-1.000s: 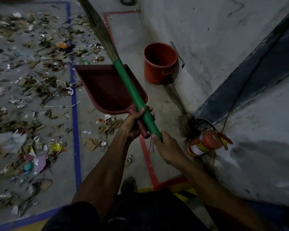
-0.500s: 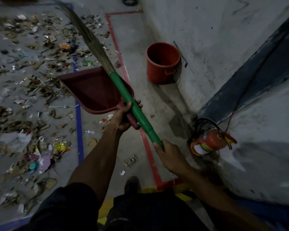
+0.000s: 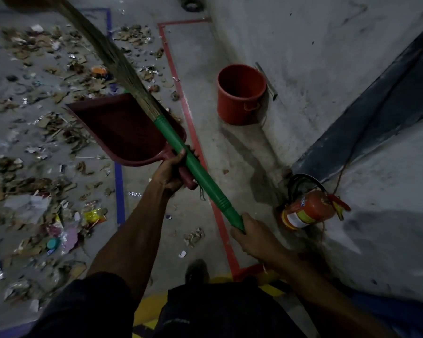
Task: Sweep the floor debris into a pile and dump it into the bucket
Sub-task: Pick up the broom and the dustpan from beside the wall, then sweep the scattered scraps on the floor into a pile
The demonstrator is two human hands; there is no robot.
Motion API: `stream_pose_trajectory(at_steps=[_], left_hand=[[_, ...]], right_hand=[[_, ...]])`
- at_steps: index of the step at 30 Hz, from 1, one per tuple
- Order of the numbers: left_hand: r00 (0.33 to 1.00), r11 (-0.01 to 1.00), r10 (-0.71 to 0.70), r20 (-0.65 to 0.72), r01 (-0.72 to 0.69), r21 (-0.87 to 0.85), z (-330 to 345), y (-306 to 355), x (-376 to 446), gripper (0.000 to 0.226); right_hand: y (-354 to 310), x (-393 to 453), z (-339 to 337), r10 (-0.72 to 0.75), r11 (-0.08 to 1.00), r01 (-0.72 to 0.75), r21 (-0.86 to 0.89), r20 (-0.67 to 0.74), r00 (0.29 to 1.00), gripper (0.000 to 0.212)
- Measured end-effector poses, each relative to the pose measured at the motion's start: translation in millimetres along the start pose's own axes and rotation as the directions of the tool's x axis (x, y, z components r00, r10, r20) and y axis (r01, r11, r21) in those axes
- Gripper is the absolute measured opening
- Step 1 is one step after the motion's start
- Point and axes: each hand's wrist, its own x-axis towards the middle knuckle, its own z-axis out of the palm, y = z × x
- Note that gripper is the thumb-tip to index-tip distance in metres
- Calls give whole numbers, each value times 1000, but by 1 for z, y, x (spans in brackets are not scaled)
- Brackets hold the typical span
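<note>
The concrete floor (image 3: 205, 147) is marked with blue and red tape lines, and scattered debris (image 3: 42, 132) of paper, cardboard and wrappers covers its left part, spread out rather than piled. The broom (image 3: 156, 118) runs diagonally from upper left to lower right, its straw head reaching over the debris and its green handle crossing above the dustpan. The maroon dustpan (image 3: 122, 130) is held off the floor, its open mouth toward the debris. The red bucket (image 3: 241, 93) stands upright against the wall, well apart from the debris, right of the red tape line. A red fire extinguisher (image 3: 308, 209) lies on its side near the wall corner. The left hand (image 3: 171, 174) has its fingers closed around the dustpan's handle, with the thumb over the broom handle too, pressing both together. The right hand (image 3: 254, 240) has its fingers wrapped tight around the very end of the green handle.
</note>
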Motion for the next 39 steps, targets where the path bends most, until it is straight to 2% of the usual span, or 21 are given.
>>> stream_pose_trajectory(at_steps=[3,5,10,14,17,19,21,26,33,39], left_hand=[[990,993,62,127,-48,-109,21,8,-36,30],[969,975,95,228,-45,-216,23,9,-43,28],[990,985,2,144,23,-172,12,9,-59,27],[989,976,-58,135,84,-200,-7,-1,-74,34],[990,974,-95,106,115,-196,-20,-7,-85,4],[987,971,-101,124,124,-204,-26,-10,-93,18],[974,965,-108,199,151,-214,-32,-15,-100,38],[946,966,-142,290,196,-167,-25,-26,-121,47],[923,976,-116,368,175,-131,14,-56,-142,25],[916,967,-139,375,207,-146,59,-88,-153,19]], right_hand=[[-11,3,5,61,996,-57,76,-48,997,25],[-15,5,9,85,994,-76,82,-121,989,22],[-19,5,18,113,978,-89,187,-119,986,18],[-27,11,14,142,960,-115,256,-87,986,10],[-34,23,11,194,923,-157,351,-73,978,11],[-40,31,8,233,878,-183,442,-61,971,14],[-48,37,2,251,824,-203,529,-20,968,22],[-74,59,-24,249,669,-260,696,120,961,40],[-71,85,-53,166,588,-323,742,281,945,52],[-49,90,-68,104,646,-290,706,295,950,38]])
